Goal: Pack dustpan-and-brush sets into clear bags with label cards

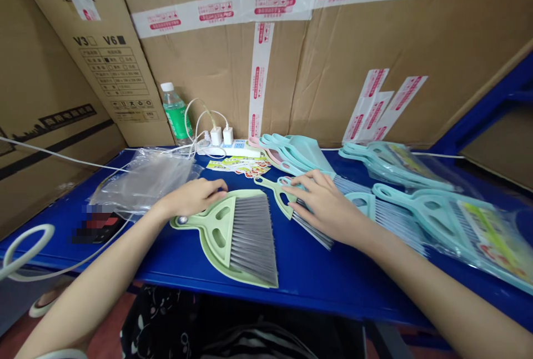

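Observation:
A light green dustpan (210, 248) lies on the blue table with a grey-bristled hand brush (252, 237) nested in it. My left hand (197, 197) is at the dustpan's upper left rim, its fingers bent and closed on the edge. To the right, my right hand (318, 200) is spread over several loose brushes, fingers apart. Under its fingertips are a green brush (280, 195) and part of a light blue one. Another light blue brush (362, 203) lies just beyond that hand. Whether the right fingertips press on a handle is hard to tell.
Stacked blue and pink dustpans (308, 150) lie at the back. Bagged blue sets (445, 214) are at right. Printed cards (244, 166), a power strip (241, 146), a bottle (177, 114) and clear plastic bags (145, 181) stand or lie behind and left. White cables cross the left side.

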Action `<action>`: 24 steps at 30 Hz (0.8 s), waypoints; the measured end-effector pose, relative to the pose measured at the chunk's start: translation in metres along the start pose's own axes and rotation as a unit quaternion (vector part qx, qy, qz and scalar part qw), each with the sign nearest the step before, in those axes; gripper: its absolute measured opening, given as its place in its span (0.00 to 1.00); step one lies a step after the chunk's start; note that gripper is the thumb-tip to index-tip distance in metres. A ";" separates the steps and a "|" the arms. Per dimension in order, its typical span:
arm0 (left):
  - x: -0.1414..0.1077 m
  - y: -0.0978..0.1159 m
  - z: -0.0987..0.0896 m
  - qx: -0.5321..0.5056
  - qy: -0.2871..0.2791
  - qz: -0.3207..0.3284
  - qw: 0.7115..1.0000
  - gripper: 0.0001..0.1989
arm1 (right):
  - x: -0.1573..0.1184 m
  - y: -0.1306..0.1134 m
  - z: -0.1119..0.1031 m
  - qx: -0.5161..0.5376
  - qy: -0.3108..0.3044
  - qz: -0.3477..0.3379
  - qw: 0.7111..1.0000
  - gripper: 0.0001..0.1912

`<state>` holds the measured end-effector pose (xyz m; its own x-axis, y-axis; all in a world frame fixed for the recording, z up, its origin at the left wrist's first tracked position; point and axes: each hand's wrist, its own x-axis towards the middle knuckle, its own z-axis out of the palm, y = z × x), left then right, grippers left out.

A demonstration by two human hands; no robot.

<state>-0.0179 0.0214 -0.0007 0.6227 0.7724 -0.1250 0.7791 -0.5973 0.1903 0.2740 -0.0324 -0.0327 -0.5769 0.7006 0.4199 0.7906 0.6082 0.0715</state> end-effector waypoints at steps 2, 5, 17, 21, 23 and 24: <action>0.004 -0.001 0.001 0.078 0.065 -0.042 0.994 0.15 | 0.000 -0.001 0.001 -0.001 -0.008 -0.005 1.000 0.17; 0.014 -0.007 -0.001 0.121 0.101 -0.035 0.987 0.15 | 0.000 -0.004 0.002 -0.003 -0.015 -0.011 1.000 0.17; 0.092 -0.002 -0.007 0.175 0.056 0.057 0.981 0.18 | -0.001 -0.006 0.003 -0.001 -0.008 -0.010 1.000 0.16; 0.095 -0.004 -0.007 0.171 0.050 0.072 0.981 0.17 | -0.001 -0.006 0.004 -0.008 -0.008 -0.013 1.000 0.16; 0.094 -0.003 -0.008 0.166 0.052 0.082 0.981 0.18 | -0.001 -0.006 0.004 -0.011 -0.011 -0.013 1.000 0.16; 0.093 -0.003 -0.009 0.164 0.053 0.086 0.981 0.18 | -0.001 -0.006 0.004 -0.012 -0.012 -0.013 1.000 0.16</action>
<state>0.0370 0.0967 -0.0045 0.7496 0.6617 -0.0121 0.6554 -0.7448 -0.1254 0.2689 -0.0358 -0.0370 -0.6017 0.6939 0.3956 0.7800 0.6172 0.1038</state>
